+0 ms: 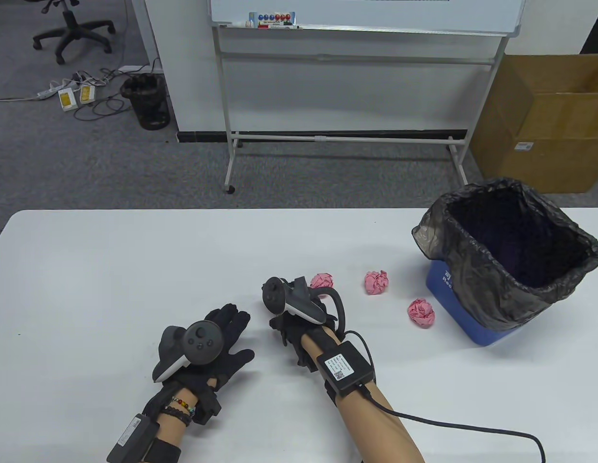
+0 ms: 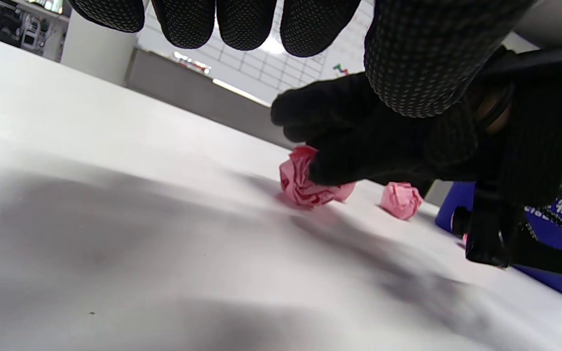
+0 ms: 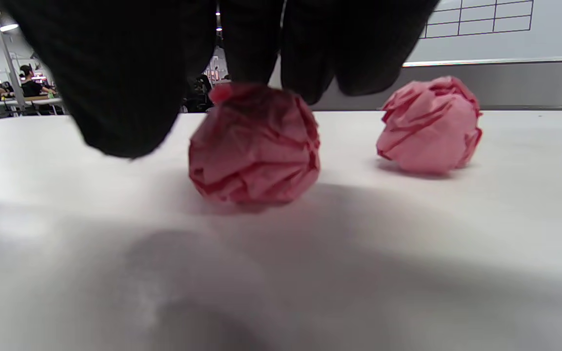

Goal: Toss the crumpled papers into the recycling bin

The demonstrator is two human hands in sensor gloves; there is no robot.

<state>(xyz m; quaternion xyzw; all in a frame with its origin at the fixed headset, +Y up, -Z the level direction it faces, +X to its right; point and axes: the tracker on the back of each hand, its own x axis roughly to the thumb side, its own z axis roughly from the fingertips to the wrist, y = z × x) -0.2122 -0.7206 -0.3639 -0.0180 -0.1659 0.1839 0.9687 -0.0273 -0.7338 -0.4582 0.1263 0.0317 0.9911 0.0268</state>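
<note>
Three pink crumpled paper balls lie on the white table (image 1: pixel 111 270): a left ball (image 1: pixel 322 279), a middle ball (image 1: pixel 377 282) and a right ball (image 1: pixel 421 313). The blue recycling bin (image 1: pixel 453 299), lined with a black bag (image 1: pixel 511 260), stands on the table at the right. My right hand (image 1: pixel 306 290) reaches over the left ball (image 3: pixel 254 146); its fingertips (image 3: pixel 251 58) touch the ball's top, while the thumb (image 3: pixel 115 97) stays apart on the left. The ball rests on the table. My left hand (image 1: pixel 231 333) lies flat and holds nothing; its fingertips (image 2: pixel 242 24) hover above the surface.
Behind the table stands a whiteboard on a wheeled frame (image 1: pixel 342 137), with a cardboard box (image 1: pixel 545 120) at the back right. A black floor bin (image 1: pixel 147 101), cables and an office chair (image 1: pixel 70 29) are at the back left. The middle ball (image 3: pixel 430 124) sits right of the touched one.
</note>
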